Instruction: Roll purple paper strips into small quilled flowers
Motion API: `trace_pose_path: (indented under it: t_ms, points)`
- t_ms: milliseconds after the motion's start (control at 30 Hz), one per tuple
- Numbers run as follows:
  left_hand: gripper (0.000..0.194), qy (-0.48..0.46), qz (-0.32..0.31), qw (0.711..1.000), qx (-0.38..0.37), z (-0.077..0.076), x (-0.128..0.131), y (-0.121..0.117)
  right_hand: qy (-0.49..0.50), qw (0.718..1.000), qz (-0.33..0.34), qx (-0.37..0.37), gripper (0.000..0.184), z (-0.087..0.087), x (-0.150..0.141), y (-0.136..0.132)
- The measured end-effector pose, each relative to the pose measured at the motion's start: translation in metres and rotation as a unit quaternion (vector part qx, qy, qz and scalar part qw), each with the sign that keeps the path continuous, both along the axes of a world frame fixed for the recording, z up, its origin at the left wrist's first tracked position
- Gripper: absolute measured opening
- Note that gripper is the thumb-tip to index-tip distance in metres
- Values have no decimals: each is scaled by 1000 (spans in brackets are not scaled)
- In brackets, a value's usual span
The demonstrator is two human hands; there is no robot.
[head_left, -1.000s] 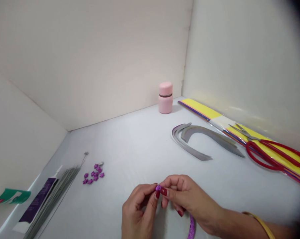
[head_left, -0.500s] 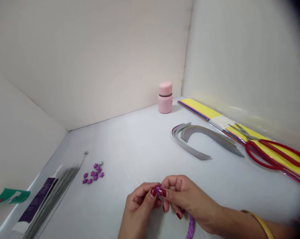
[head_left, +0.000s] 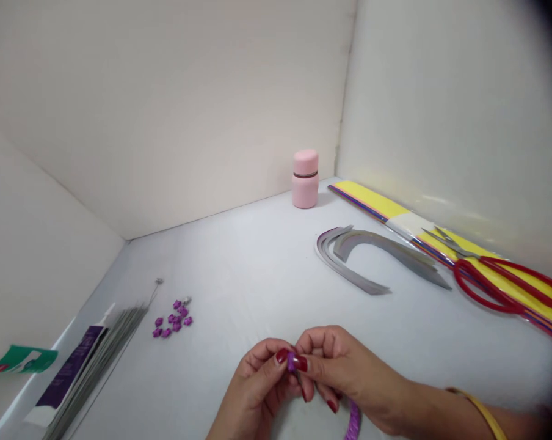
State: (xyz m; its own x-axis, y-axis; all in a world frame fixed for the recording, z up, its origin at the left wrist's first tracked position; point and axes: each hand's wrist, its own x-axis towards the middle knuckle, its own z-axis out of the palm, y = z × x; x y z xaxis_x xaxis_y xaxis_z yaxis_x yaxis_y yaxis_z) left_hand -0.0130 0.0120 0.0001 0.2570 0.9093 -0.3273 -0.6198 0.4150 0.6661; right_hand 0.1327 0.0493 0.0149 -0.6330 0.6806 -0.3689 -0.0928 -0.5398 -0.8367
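My left hand [head_left: 257,391] and my right hand [head_left: 335,373] meet near the front edge of the white table [head_left: 257,269]. Both pinch the end of a purple glitter paper strip [head_left: 352,423], folded small between the thumbs. The strip's free tail trails down under my right hand and out of view. A cluster of several small purple folded pieces [head_left: 173,321] lies to the left of my hands.
A pink jar [head_left: 305,179] stands at the back corner. Curved grey paper strips [head_left: 372,260] lie right of centre. Red scissors [head_left: 500,278] rest on a pack of yellow strips [head_left: 372,201]. A bundle of thin wires in a packet [head_left: 90,360] and a pin [head_left: 156,286] lie at left.
Both hands have drifted slightly down and toward me, the left thumb rolling over the strip's folded end. Everything else on the table is unchanged.
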Motion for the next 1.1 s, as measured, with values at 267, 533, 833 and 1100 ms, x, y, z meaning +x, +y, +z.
trace_pose_path:
  t_ms: [267,533,833,1100]
  points:
    - [14,331,130,930,99,2,5,-4,-20,998,-53,28,33,-3,-1,1]
    - [20,329,144,933,25,6,7,-3,-87,995,-34,41,27,-3,1,2]
    - [23,371,167,914,9,6,8,-4,-86,994,-26,62,24,-2,0,2]
    - [15,560,197,737,322,-3,3,-10,-60,997,-39,39,23,-3,-1,0]
